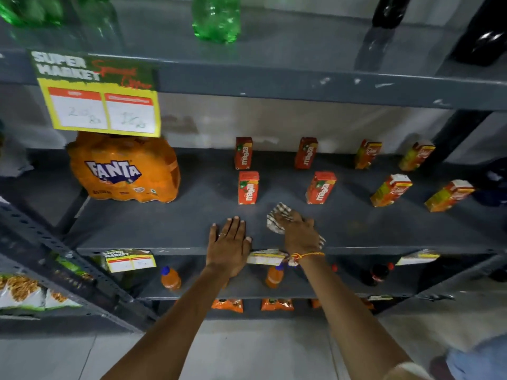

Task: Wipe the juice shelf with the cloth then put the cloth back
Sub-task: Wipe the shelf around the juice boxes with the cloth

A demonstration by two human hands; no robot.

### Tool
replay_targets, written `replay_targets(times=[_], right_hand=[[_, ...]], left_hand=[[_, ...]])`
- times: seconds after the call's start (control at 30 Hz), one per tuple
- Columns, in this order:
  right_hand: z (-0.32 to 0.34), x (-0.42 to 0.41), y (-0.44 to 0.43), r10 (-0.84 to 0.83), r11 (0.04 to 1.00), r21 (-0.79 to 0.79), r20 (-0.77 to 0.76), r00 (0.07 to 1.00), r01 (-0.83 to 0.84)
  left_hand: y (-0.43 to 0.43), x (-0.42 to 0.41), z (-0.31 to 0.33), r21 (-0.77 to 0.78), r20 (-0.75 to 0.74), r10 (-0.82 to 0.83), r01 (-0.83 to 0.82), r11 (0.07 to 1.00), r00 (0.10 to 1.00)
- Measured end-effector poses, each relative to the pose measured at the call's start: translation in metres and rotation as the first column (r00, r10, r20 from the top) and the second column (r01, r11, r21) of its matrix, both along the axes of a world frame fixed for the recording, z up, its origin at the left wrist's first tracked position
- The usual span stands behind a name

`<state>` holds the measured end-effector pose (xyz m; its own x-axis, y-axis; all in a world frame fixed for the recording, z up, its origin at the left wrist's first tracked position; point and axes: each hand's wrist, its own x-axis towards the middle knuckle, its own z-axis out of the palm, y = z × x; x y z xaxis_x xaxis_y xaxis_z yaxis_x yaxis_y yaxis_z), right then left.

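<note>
The juice shelf point(170, 223) is a dark grey metal board at mid height. Several small red and orange-yellow juice cartons point(248, 187) stand on it in two rows. My right hand point(297, 231) presses a checked cloth point(277, 215) flat on the shelf near the front edge, just in front of a red carton point(321, 187). The cloth sticks out past my fingers and beside my wrist. My left hand point(229, 242) lies flat and open on the shelf's front edge, left of the cloth, holding nothing.
An orange Fanta multipack point(123, 168) sits at the shelf's left end under a yellow price sign point(101, 105). Green and dark bottles point(215, 19) stand on the shelf above. Orange and cola bottles point(170, 278) and snack packs fill lower shelves. A slanted metal upright point(55, 253) runs at left.
</note>
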<state>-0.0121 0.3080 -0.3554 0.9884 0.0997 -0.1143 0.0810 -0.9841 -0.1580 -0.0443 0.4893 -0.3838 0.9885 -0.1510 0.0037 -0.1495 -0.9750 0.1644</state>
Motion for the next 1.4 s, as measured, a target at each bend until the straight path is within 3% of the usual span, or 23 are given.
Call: replay_targets(times=[0.13, 0.23, 0.3, 0.37, 0.43, 0.5, 0.6, 0.7, 0.83, 0.9, 0.97, 1.03, 1.1, 1.23, 1.4], right_hand=[[-0.002, -0.014, -0.077, -0.234, 0.971, 0.047, -0.027, 0.972, 0.235], [0.009, -0.029, -0.112, -0.398, 0.910, 0.105, -0.041, 0.916, 0.400], [0.015, -0.026, -0.110, -0.343, 0.932, 0.141, 0.036, 0.939, 0.335], [0.017, -0.020, -0.091, -0.132, 0.976, 0.186, 0.075, 0.988, 0.116], [0.013, -0.017, -0.073, 0.044, 0.982, 0.180, 0.055, 0.997, -0.054], [0.006, -0.012, -0.070, 0.077, 0.988, 0.134, -0.001, 0.997, -0.076], [-0.004, 0.005, -0.097, -0.024, 0.992, 0.125, 0.014, 1.000, 0.022], [-0.004, 0.007, -0.146, -0.190, 0.978, 0.085, -0.013, 0.982, 0.191], [0.011, -0.007, -0.209, -0.562, 0.809, 0.151, -0.081, 0.823, 0.568], [0.017, -0.008, -0.213, -0.629, 0.755, 0.170, -0.082, 0.773, 0.633], [0.019, -0.008, -0.192, -0.514, 0.850, 0.133, 0.000, 0.858, 0.509], [0.019, -0.011, -0.159, -0.280, 0.948, 0.164, 0.018, 0.960, 0.273], [0.016, -0.013, -0.136, -0.126, 0.979, 0.158, -0.002, 0.992, 0.125], [0.015, 0.004, -0.168, -0.103, 0.992, 0.072, -0.044, 0.994, 0.106], [0.003, 0.019, -0.281, -0.190, 0.978, 0.060, -0.114, 0.975, 0.198]], left_hand=[[-0.065, 0.010, 0.005, 0.007, -0.004, 0.000, 0.000, 1.000, 1.000], [-0.113, 0.013, 0.005, -0.074, 0.001, 0.030, -0.029, 0.997, 1.000], [-0.132, 0.012, 0.002, -0.156, 0.013, 0.083, -0.080, 0.984, 0.996], [-0.136, 0.011, -0.001, -0.204, 0.052, 0.101, -0.088, 0.975, 0.994], [-0.133, 0.012, -0.008, -0.228, 0.065, 0.099, -0.082, 0.970, 0.993], [-0.132, 0.012, -0.008, -0.202, 0.053, 0.109, -0.096, 0.975, 0.993], [-0.140, 0.013, -0.003, -0.167, 0.055, 0.133, -0.122, 0.978, 0.990], [-0.158, 0.013, -0.003, -0.138, 0.060, 0.051, -0.042, 0.990, 0.997], [-0.190, 0.009, -0.001, -0.141, 0.056, -0.035, 0.042, 0.989, 0.998], [-0.199, 0.008, -0.001, -0.133, 0.045, -0.070, 0.076, 0.988, 0.996], [-0.202, 0.010, 0.001, -0.128, 0.048, -0.072, 0.078, 0.989, 0.996], [-0.202, 0.012, -0.001, -0.133, 0.047, -0.066, 0.072, 0.988, 0.997], [-0.203, 0.013, -0.004, -0.116, 0.059, -0.062, 0.069, 0.991, 0.996], [-0.215, 0.012, -0.003, -0.128, 0.084, -0.023, 0.034, 0.991, 0.996], [-0.267, 0.016, -0.005, -0.114, 0.115, -0.036, 0.049, 0.992, 0.993]])
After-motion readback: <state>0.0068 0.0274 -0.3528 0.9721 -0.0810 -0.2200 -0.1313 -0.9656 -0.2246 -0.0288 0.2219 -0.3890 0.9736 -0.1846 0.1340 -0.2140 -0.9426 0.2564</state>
